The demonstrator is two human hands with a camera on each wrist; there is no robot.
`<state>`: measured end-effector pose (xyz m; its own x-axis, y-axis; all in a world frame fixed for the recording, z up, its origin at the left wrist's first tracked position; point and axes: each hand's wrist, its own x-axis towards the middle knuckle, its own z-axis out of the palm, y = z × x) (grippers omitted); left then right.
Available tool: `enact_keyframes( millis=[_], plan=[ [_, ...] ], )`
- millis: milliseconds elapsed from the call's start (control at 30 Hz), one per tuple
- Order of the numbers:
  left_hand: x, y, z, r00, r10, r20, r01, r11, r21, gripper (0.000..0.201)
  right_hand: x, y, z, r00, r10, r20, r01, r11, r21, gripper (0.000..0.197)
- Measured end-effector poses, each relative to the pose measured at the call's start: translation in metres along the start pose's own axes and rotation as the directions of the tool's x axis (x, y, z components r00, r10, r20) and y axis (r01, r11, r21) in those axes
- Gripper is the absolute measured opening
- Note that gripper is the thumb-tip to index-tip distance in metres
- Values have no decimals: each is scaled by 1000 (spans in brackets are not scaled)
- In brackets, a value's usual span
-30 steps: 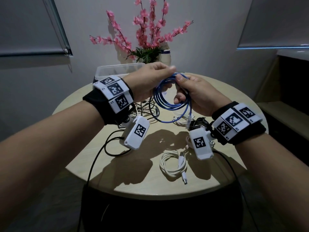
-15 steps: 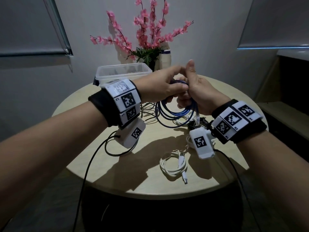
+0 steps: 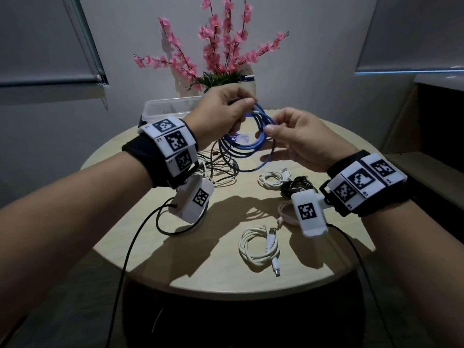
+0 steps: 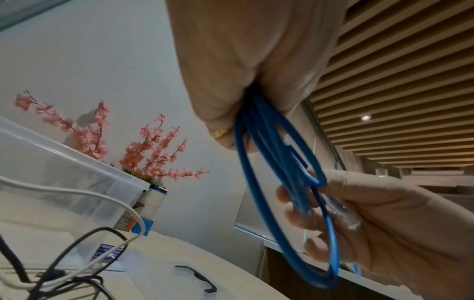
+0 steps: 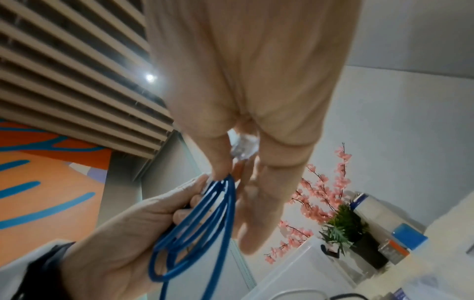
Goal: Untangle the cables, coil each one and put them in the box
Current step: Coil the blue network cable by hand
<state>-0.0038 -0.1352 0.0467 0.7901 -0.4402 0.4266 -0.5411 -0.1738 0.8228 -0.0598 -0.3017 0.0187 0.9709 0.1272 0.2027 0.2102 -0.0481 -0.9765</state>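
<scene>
While raised above the table (image 3: 150, 237), both hands pinching the coiled blue cable (image 3: 247, 143).

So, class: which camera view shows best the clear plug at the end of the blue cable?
The left wrist view: the clear plug lies unobstructed in the right hand. The right wrist view shows only a sliver of it between fingers; the head view shows only a blurred glint behind the blue cable.
</scene>
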Motion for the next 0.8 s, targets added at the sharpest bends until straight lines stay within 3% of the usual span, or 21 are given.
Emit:
enact_keyframes(
  millis=[233, 600, 800],
  plan=[
    [-2, -9, -2, 997, -76, 16, 76, 997, -16, 14, 7, -1, -1, 978, -25, -207, 13, 998, -61, 25],
    [-6, -10, 1, 993, -113, 34, 115, 990, -79, 15, 9, 0, -12, 907, -3, -422, 27, 998, 52, 24],
    [-2, -1, -2, 987, -159, 5, 146, 891, -430, 19, 6, 10, -7, 944, -67, -323, -39, 950, -310, 21]
  ],
)
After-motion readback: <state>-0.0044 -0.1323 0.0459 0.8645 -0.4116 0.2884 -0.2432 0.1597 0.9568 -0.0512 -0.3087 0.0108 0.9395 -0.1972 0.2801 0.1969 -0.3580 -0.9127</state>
